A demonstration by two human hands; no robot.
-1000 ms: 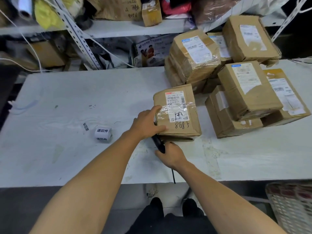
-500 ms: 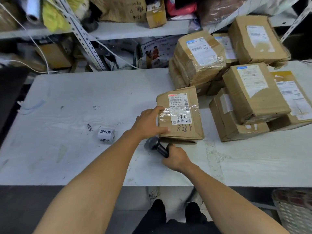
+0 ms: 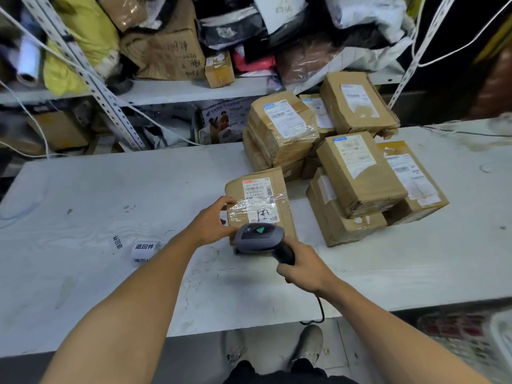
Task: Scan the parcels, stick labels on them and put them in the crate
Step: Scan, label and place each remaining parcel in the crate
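Scanner raised over the parcel at table centre

The left hand (image 3: 213, 223) steadies the parcel (image 3: 260, 200) at its nine o'clock edge — thumb and fingers curled round the corner, likely to keep the label (image 3: 259, 199) flat and facing up. The right hand (image 3: 302, 266), at the parcel's five o'clock, grips the scanner (image 3: 259, 238) handle, wrist cocked — its head hangs over the box's near edge, probably aiming at the barcode.

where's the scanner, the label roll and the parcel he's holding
scanner (image 3: 259, 236): head view, on the grey top of its head.
label roll (image 3: 144, 248): head view, on the printed outer wrap.
parcel under the left hand (image 3: 274, 187): head view, on its white shipping label.
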